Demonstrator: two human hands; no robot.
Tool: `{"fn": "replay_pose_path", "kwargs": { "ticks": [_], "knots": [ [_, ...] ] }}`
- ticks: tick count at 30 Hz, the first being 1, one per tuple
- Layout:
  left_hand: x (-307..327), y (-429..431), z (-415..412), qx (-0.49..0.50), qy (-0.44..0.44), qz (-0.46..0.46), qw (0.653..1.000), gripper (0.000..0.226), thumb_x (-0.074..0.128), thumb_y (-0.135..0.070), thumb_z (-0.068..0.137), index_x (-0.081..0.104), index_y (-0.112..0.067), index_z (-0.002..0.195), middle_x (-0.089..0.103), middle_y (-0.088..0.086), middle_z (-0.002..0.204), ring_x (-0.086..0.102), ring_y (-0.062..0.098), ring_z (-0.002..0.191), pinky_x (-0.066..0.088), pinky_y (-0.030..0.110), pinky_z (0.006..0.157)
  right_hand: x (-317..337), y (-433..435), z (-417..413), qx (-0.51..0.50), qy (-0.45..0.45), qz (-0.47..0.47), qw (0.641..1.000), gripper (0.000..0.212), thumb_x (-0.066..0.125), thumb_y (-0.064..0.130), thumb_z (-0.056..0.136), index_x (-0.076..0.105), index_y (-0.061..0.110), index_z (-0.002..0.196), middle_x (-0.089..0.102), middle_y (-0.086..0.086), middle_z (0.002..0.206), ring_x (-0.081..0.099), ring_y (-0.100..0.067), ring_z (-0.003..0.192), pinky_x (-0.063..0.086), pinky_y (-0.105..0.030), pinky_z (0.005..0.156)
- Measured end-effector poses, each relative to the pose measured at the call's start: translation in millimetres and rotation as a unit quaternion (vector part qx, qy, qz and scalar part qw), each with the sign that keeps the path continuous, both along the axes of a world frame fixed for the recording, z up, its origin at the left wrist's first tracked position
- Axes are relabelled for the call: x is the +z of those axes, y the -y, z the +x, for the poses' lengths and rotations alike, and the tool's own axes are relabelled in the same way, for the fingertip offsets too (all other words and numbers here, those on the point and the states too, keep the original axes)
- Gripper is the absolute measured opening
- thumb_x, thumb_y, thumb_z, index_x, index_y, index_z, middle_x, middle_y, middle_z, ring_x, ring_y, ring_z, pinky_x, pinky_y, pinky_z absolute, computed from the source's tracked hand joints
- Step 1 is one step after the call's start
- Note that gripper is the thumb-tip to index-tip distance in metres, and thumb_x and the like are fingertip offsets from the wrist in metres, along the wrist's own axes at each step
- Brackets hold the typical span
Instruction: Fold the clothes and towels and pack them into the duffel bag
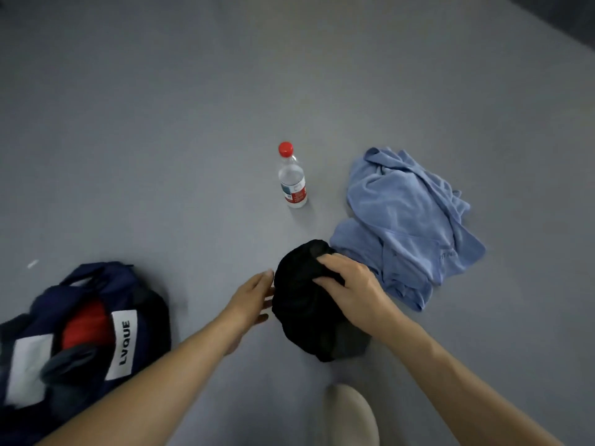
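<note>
- Right hand (349, 289) grips the black garment (302, 310) from above, fingers curled into the bunched cloth.
- Left hand (249, 304) is open, its straight fingers touching the garment's left edge.
- The black garment is held low over the grey floor (161, 123), rumpled, not folded, with its far edge just overlapping the near corner of the blue cloth (402, 220).
- The navy duffel bag (87, 278) lies on the floor at lower left, well apart from the garment and partly behind the left forearm.
- A white label (124, 344) on the bag reads "LVQUE" in black capitals, running sideways.
- A second white patch (29, 365) on the bag is blurred; no writing can be made out on it.
- Inside the open bag a red item (85, 326) shows, with a grey item (67, 365) beside it nearer the camera.
- A clear bottle (292, 178) stands upright beyond the hands, with a red cap (286, 149) and a red and white wrapper (294, 191) whose print is too small to read.
- The blue cloth lies crumpled to the right of the bottle and apart from it; a faint mark near its right edge is unreadable.
- A small white scrap (32, 263) lies on the floor beyond the bag.
- A pale rounded shape (354, 416) sits at the bottom edge between the forearms; I cannot tell what it is.
</note>
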State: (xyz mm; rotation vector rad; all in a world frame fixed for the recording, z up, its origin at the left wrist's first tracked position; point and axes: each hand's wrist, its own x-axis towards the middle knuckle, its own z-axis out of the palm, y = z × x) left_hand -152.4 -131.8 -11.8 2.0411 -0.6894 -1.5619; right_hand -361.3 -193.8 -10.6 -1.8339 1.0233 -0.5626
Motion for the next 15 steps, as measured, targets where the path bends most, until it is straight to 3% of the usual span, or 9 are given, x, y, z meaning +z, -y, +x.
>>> {"fn": "replay_pose_path", "kwargs": {
  "ticks": [5,8,10,12,15],
  "knots": [
    [124,-29,39,0.125,-0.143,-0.064,0.980,0.042,0.049,-0.065,0.094,0.073,-0.039,0.117,0.074,0.005,0.112,0.070,0.025,0.106,0.056,0.040,0.092,134,-7,37,0.128,0.038,-0.013,0.991,0.017,0.063,0.017,0.095,0.066,0.030,0.105,0.064,0.014,0.098,0.061,-0.010,0.099,0.049,-0.033,0.090],
    [184,-57,70,0.183,-0.167,-0.130,0.960,0.038,0.064,-0.050,0.093,0.073,-0.025,0.120,0.071,0.008,0.122,0.069,0.028,0.111,0.056,0.044,0.092,205,-25,58,0.213,0.028,-0.035,0.976,0.029,0.066,0.012,0.093,0.064,0.042,0.095,0.062,0.016,0.094,0.060,-0.009,0.096,0.046,-0.022,0.087],
    [217,-76,86,0.187,-0.159,-0.195,0.950,0.033,0.066,-0.032,0.094,0.069,-0.015,0.123,0.066,0.012,0.131,0.063,0.029,0.121,0.050,0.049,0.103,238,-35,70,0.256,0.000,-0.060,0.965,0.034,0.066,0.014,0.093,0.058,0.047,0.086,0.059,0.016,0.090,0.058,-0.009,0.090,0.047,-0.026,0.083],
    [246,-98,99,0.193,-0.126,-0.269,0.935,0.020,0.063,-0.017,0.096,0.069,-0.014,0.114,0.068,0.011,0.125,0.064,0.028,0.117,0.045,0.051,0.108,256,-48,85,0.285,-0.050,-0.078,0.954,0.025,0.065,0.019,0.094,0.057,0.038,0.080,0.058,0.013,0.085,0.056,-0.009,0.083,0.049,-0.033,0.079],
    [274,-126,108,0.165,-0.047,-0.350,0.921,0.016,0.060,-0.007,0.097,0.069,-0.019,0.104,0.071,0.008,0.108,0.066,0.024,0.101,0.054,0.042,0.091,264,-64,109,0.303,-0.119,-0.082,0.942,0.007,0.064,0.034,0.092,0.060,0.030,0.087,0.064,0.013,0.088,0.061,-0.006,0.083,0.053,-0.039,0.082]
  ]
}}
